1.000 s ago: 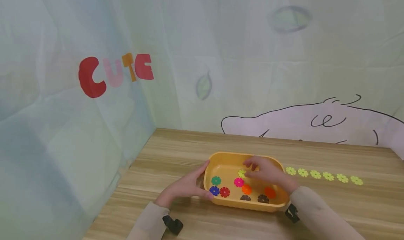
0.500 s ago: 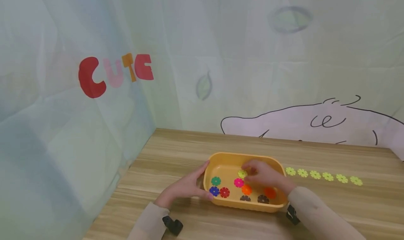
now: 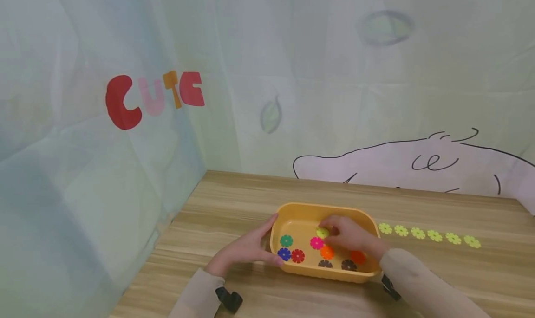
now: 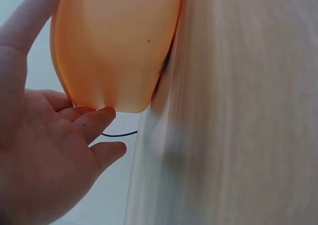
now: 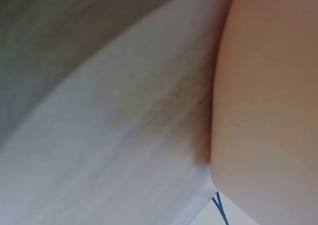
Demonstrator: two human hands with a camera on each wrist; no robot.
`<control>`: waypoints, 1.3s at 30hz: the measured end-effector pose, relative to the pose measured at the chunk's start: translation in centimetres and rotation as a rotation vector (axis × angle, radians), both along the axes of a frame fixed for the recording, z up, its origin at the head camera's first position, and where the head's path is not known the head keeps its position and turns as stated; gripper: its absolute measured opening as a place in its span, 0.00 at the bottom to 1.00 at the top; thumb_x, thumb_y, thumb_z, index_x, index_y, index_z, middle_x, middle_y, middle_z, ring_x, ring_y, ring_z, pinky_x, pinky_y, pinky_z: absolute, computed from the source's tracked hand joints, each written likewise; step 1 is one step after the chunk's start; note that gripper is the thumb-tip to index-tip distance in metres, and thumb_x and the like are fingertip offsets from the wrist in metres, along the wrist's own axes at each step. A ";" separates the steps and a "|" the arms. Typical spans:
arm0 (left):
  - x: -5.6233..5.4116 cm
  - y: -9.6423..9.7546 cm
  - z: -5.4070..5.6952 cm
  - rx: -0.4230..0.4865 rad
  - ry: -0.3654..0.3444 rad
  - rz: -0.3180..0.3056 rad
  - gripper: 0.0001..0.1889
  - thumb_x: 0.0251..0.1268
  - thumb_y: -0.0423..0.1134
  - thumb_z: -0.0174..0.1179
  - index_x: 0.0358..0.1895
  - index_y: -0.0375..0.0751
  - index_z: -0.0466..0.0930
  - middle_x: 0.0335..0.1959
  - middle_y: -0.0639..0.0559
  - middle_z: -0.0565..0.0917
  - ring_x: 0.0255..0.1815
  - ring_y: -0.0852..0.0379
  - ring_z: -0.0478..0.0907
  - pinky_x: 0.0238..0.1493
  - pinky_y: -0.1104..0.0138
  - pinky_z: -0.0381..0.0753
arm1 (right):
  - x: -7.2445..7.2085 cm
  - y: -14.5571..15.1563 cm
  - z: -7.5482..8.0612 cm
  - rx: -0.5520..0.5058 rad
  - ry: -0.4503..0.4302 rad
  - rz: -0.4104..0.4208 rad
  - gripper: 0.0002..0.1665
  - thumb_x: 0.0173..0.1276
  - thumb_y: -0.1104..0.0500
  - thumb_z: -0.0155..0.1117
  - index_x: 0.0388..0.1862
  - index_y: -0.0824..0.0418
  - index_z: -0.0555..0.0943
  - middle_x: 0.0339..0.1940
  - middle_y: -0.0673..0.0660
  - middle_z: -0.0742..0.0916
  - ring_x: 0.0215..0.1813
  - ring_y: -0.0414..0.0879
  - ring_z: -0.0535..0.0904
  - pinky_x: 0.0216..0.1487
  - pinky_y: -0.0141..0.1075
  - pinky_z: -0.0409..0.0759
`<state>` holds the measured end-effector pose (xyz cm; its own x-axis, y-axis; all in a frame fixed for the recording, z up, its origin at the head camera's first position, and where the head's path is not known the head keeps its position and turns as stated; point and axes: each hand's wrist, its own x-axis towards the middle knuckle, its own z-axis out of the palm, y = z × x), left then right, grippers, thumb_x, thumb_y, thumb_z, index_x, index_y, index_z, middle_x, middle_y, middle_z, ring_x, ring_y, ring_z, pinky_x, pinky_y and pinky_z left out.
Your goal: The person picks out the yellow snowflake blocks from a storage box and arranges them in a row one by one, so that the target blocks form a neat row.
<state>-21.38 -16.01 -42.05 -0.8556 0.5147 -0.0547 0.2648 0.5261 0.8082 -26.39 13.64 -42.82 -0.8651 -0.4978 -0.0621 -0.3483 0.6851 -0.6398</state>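
A yellow plastic tub (image 3: 301, 211) stands on the table with several flower-shaped discs inside. My left hand (image 3: 244, 252) grips its left end, thumb at the near corner and fingers at the far side. In the left wrist view, the fingertips of the left hand (image 4: 54, 145) touch the outside of the tub (image 4: 114, 46). Inside the tub, my right hand (image 3: 349, 234) pinches a yellow flower disc (image 3: 322, 233) between thumb and fingers. Close by lie a pink disc (image 3: 316, 243) and an orange disc (image 3: 327, 252). The right wrist view shows only the tub's outer wall (image 5: 268, 101) and the table.
Several yellow flower discs (image 3: 434, 235) lie in a row on the wooden table (image 3: 234, 192), right of the tub. Green (image 3: 286, 240), blue (image 3: 284, 254), red (image 3: 297, 256) and dark brown (image 3: 349, 265) discs lie in the tub. Fabric walls (image 3: 234, 53) border the table.
My right hand has moved left and lower in the tub, and its fingers have closed on the yellow disc, which has shifted slightly. The left hand stays on the tub's end.
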 end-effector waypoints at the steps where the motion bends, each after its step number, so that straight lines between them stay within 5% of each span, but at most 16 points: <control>1: 0.0 0.0 0.0 -0.001 0.003 0.000 0.62 0.45 0.56 0.74 0.78 0.45 0.41 0.78 0.46 0.48 0.78 0.44 0.47 0.74 0.45 0.50 | 0.0 0.0 0.0 0.002 0.002 -0.003 0.21 0.61 0.59 0.71 0.53 0.57 0.81 0.50 0.51 0.83 0.44 0.45 0.75 0.52 0.43 0.80; 12: 0.0 -0.1 -0.1 -0.012 0.008 0.001 0.62 0.44 0.58 0.74 0.78 0.46 0.41 0.78 0.45 0.48 0.77 0.43 0.47 0.74 0.44 0.50 | 0.1 -0.2 0.1 -0.007 0.002 -0.041 0.19 0.60 0.59 0.72 0.50 0.56 0.82 0.44 0.49 0.82 0.41 0.44 0.74 0.47 0.38 0.79; 22: -0.1 0.1 0.0 -0.004 0.016 -0.005 0.62 0.44 0.56 0.75 0.78 0.44 0.41 0.78 0.44 0.48 0.77 0.43 0.48 0.74 0.44 0.50 | -0.1 1.1 1.4 -0.032 0.094 -0.024 0.23 0.61 0.59 0.70 0.56 0.60 0.81 0.38 0.49 0.80 0.39 0.44 0.75 0.39 0.32 0.80; 31: -0.1 -0.1 -0.1 -0.012 0.010 0.010 0.62 0.44 0.57 0.74 0.78 0.47 0.41 0.78 0.45 0.48 0.77 0.43 0.47 0.73 0.43 0.50 | 0.6 4.0 3.8 -0.067 0.141 -0.067 0.23 0.62 0.58 0.69 0.56 0.64 0.80 0.40 0.52 0.79 0.41 0.46 0.76 0.42 0.34 0.81; 39: -0.1 0.0 0.0 -0.014 -0.012 0.017 0.62 0.45 0.57 0.74 0.78 0.46 0.41 0.78 0.45 0.48 0.77 0.42 0.47 0.73 0.42 0.50 | 1.7 8.8 5.4 -0.054 0.273 -0.108 0.24 0.63 0.57 0.69 0.55 0.67 0.79 0.40 0.53 0.80 0.40 0.45 0.76 0.41 0.32 0.82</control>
<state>-21.45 -15.99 -42.10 -0.8637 0.4988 -0.0721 0.2460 0.5422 0.8034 -24.68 22.43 -37.38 -0.8944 -0.3979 0.2041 -0.4391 0.6950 -0.5694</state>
